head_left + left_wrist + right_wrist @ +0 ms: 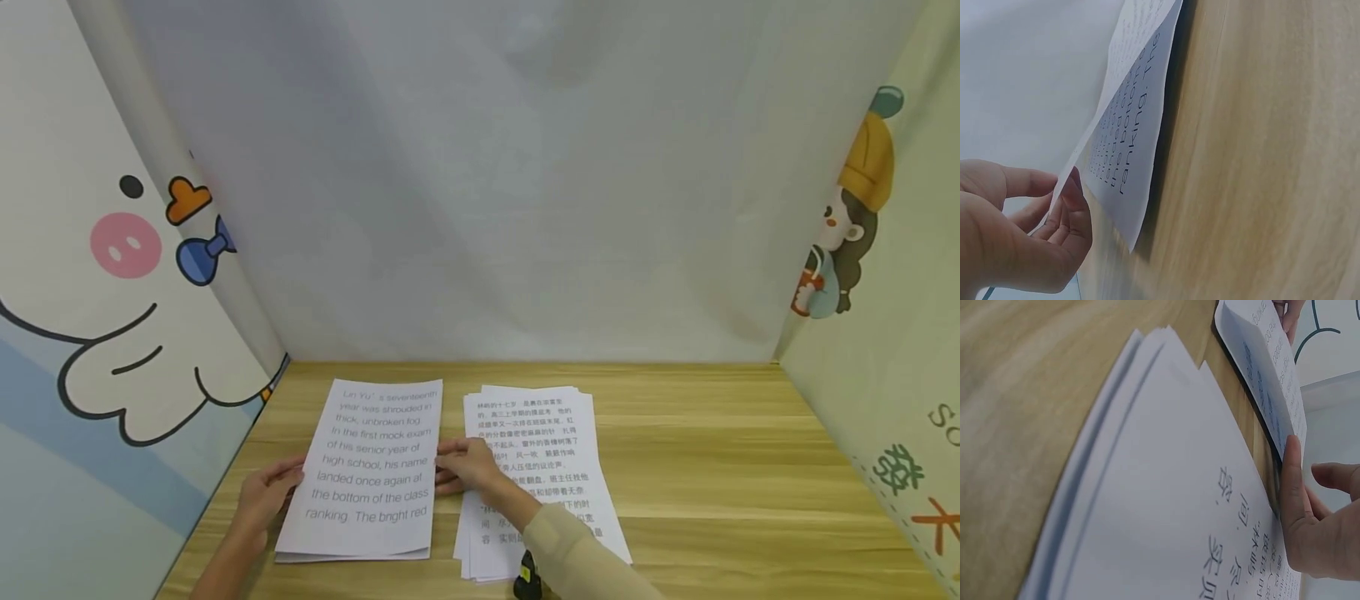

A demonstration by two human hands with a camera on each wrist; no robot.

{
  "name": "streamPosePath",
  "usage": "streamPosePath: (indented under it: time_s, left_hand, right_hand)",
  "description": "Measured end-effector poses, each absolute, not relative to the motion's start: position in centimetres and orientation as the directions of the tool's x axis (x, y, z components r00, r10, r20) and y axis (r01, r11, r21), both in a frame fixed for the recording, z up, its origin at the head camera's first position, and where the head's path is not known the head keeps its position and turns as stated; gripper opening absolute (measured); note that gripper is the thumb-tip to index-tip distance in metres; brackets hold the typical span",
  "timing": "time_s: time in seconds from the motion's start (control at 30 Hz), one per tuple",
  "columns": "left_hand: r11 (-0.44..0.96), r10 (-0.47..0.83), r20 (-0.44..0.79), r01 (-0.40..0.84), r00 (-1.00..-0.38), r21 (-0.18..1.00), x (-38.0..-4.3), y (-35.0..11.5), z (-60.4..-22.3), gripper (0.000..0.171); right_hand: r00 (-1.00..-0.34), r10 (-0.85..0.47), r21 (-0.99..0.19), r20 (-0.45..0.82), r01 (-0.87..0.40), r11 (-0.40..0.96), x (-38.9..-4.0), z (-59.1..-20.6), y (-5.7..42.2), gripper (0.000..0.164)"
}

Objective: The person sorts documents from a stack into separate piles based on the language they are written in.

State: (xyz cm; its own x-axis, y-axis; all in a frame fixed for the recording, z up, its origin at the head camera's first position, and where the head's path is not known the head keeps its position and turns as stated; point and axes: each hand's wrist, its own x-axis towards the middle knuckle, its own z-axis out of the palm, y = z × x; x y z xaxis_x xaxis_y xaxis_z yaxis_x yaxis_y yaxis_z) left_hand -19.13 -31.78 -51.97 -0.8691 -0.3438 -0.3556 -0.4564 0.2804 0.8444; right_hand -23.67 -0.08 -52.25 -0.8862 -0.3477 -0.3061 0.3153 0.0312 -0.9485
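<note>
A printed English sheet (371,467) is raised above another sheet (1132,169) bearing similar large print, on the left of the table. My left hand (268,492) pinches the raised sheet's left edge between thumb and fingers, plainer in the left wrist view. At the opposite edge, my right hand (468,467) touches the paper with extended fingers, its thumb apart in the right wrist view. Beneath my right hand and forearm lies a loosely stacked pile of Chinese-printed sheets (536,442), its corners uneven; the arm hides part of the text.
The wood-grain table (720,483) extends to the right of the pile. A pale curtain (487,183) hangs behind it, with cartoon-printed panels at both sides. A black device with a yellow mark (527,575) is at my right wrist.
</note>
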Motion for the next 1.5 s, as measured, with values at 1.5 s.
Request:
streamPosePath:
  time_s: [1.5]
  left_hand:
    - [0.316,-0.042,-0.279,-0.278,-0.959,0.907,-20.4,-20.8,-50.6,0.034]
  right_hand:
    - [-0.916,-0.291,-0.948,-0.275,0.209,0.239,-22.3,-50.8,18.2,0.04]
